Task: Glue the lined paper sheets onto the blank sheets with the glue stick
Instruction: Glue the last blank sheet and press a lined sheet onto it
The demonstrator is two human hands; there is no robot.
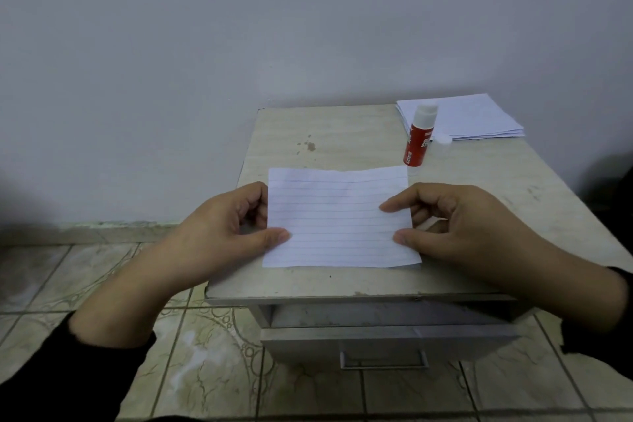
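Misalignment is the likely fault: the lined sheet [339, 219] at frame centre is pinched at its side edges by the left hand [226, 226] and right hand [459, 226], and could skew or crease when pressed down. Glue stick [418, 135] stands upper right beside the stack [479, 116], and could dry if uncapped. Only the drawer [383, 336] below is a container, contents hidden.
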